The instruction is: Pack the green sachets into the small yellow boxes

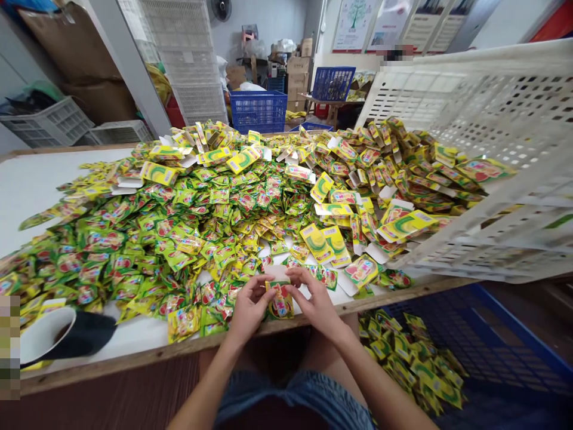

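One small flat yellow-and-green card carton w/ red fruit print [281,301] is in work nr the middle of the table's front edge. Left hand [249,306] and right hand [317,303] both have it: fingers clamped on its two sides, thumbs on the printed face. Its far end is open, plain white card flap [277,273] up, so this one looks unfinished.

Done, as far as I can tell: the deep blue mesh-sided plastic crate [496,334] below the table's right front corner holds a fair no. of yellow-green packs [416,352], prob. finished ones; can't tell if all are closed. Left to do: lots. Glossy crinkled green-and-red foil sachets [152,239] are heaped from the left edge to past mid-table, & flat yellow cartons w/ white flaps [407,226] pile up along the right side, many w/ open ends. Judging by the heaps, it's early, or at least far from over.

Materials: sachets pillow-shaped, soft, shiny; cartons thin, stiff, crisp-edged, semi-gloss. White perforated plastic crate [492,89] lies tipped at the table's right edge, cartons at its mouth. Table [40,173] = smooth white top w/ rough wood trim. Dark round mug w/ white inside [87,334], brown liquid in it, sits nr the left front corner.
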Tool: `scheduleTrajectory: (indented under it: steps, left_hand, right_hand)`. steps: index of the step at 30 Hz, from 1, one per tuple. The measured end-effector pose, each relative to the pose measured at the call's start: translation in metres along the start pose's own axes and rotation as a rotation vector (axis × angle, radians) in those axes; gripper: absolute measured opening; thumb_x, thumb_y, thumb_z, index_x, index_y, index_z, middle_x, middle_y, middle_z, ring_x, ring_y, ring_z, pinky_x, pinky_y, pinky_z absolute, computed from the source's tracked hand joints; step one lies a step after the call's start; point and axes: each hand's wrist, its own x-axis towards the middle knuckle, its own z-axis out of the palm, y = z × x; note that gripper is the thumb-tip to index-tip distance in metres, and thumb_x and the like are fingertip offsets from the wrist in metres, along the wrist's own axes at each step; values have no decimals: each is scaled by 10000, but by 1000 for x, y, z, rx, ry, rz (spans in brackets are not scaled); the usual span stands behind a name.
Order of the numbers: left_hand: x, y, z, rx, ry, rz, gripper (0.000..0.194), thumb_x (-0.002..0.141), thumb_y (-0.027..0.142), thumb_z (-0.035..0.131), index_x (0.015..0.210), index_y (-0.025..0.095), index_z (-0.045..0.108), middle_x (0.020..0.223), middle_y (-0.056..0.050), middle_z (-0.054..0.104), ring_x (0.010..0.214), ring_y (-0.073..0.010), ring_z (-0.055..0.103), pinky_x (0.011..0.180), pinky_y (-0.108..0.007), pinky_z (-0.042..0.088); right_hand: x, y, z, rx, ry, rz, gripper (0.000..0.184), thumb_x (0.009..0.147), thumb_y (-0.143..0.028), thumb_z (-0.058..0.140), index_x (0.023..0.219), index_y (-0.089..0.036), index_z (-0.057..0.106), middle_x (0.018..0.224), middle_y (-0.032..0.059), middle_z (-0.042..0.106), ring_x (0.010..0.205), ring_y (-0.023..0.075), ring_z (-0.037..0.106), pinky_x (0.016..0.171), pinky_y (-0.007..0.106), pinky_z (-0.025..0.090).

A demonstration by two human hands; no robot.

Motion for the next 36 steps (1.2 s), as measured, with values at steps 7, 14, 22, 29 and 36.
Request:
scheduleTrajectory:
  steps: [7, 14, 22, 29, 36]
  left_hand:
    - [-5, 4, 8, -13, -5, 47, 245, 784, 228, 625, 1016, 190, 554, 942, -52, 662, 868, -167, 632, 753, -257, 490]
    - [-4, 6, 12, -49, 80, 132, 211, 762, 201, 647, 955, 197, 563, 895, -31, 645, 873, -160, 621, 773, -258, 481]
    - [-11, 11, 10, 187, 60, 287, 121, 804, 170, 593, 891, 198, 672, 1026, -77, 655, 1034, -215, 575, 936, -364, 422]
    - [-21, 13, 16, 210, 98, 337, 150, 804, 172, 593, 926, 209, 672, 1000, -67, 656, 1007, -215, 580, 926, -374, 431]
    - [-20, 15, 27, 193, 257, 313, 111, 791, 210, 611, 889, 200, 662, 920, -54, 662, 936, -207, 597, 890, -358, 451]
  right_hand:
    - [-7, 0, -4, -10, 8, 19, 114, 867, -238, 509, 958, -199, 566, 872, 30, 596, 800, 156, 552, 736, 281, 443]
    - [-4, -11, -1, 86, 65, 25, 121, 840, -223, 549, 958, -204, 569, 891, 35, 602, 823, 163, 568, 751, 294, 455]
    - [-11, -15, 3, 38, 52, -66, 132, 854, -197, 529, 953, -223, 613, 1004, 55, 619, 1002, 192, 555, 884, 343, 434]
    - [-19, -19, 10, 65, 127, -68, 80, 840, -228, 561, 910, -207, 594, 929, 54, 622, 920, 185, 576, 833, 326, 458]
    - [-16, -21, 14, 6, 201, -20, 104, 855, -251, 534, 918, -210, 606, 885, 48, 638, 841, 181, 578, 758, 301, 462]
